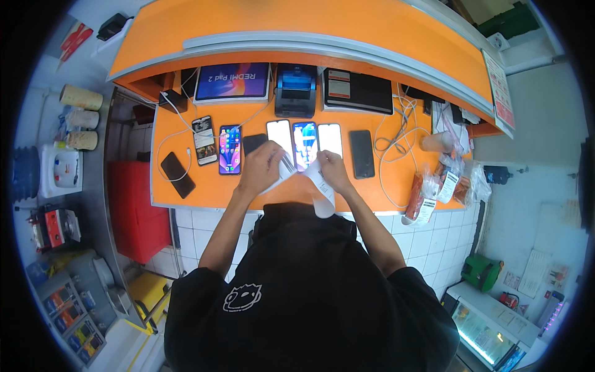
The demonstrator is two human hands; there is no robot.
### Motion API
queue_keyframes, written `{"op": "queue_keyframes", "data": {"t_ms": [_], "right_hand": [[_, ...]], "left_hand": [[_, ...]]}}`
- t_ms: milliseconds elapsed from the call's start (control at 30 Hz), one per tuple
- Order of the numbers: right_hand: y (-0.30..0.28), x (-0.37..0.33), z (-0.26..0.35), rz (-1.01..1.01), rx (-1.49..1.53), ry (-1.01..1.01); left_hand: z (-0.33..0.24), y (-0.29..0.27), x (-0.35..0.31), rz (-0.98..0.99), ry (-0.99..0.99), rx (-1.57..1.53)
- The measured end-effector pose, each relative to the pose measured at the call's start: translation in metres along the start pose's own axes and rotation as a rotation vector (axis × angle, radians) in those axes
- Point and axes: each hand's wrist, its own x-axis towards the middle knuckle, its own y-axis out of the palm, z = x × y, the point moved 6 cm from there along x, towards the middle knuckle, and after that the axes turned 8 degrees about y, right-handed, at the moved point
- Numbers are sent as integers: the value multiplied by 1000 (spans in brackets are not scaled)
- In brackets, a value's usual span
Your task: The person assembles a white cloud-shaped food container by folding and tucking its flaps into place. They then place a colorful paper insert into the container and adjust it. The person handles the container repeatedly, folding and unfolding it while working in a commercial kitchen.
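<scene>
Both my hands are over the front part of an orange counter [217, 193], each closed on printed white paper. My left hand [263, 166] pinches a paper slip [284, 175] that slants down toward the middle. In my right hand [335, 170] is a curling paper strip [320, 189], its lower end hanging past the counter's front edge. Whether the two papers are joined I cannot tell. Just beyond my hands lie phones: one with a lit blue screen [305, 144], a white-screened one [330, 136] to its right, another bright one [279, 131], and a dark one [253, 143] partly behind my left hand.
More phones lie left, including a colourful-screened one [230, 150], and a dark phone [361, 154] right. Behind stand a black printer [295, 93], a tablet box [232, 82] and a black box [357, 92] under an orange shelf [297, 28]. Cables [396, 139] and bagged packages [447, 181] occupy the right.
</scene>
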Motion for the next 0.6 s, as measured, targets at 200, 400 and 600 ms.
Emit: {"op": "queue_keyframes", "data": {"t_ms": [200, 400, 600], "right_hand": [[21, -7, 11, 72, -372, -27], [84, 5, 13, 138, -862, -98], [113, 8, 28, 136, -908, -233]], "left_hand": [[88, -48, 69, -213, -302, 229], [143, -37, 179, -390, -385, 413], [149, -2, 217, -470, -323, 440]]}}
